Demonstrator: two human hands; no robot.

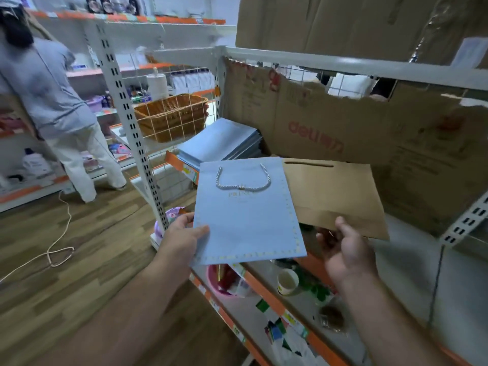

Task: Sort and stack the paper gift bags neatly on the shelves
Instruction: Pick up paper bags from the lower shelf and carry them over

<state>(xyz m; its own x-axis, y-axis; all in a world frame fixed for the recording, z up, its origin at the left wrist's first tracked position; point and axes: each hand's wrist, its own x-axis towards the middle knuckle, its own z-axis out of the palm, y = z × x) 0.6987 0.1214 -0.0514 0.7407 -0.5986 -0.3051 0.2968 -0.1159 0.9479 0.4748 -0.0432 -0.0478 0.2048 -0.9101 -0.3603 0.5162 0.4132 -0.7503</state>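
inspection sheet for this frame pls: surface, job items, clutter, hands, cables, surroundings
Surface: white metal shelf with orange edge strip, bare toward the right.
Job's things: blue gift bag flat in left hand; brown paper bag in right hand; stack of blue gift bags already on the shelf.
Clutter: lower shelf holds a paper cup, pink basin and loose packets.
Grippers: left hand pinches the blue bag's lower left corner; right hand grips the brown bag's bottom edge.
Cables: beige cord looped on the wooden floor.
Surroundings: cardboard sheet behind the shelf, wicker basket, another person at the far shelves.
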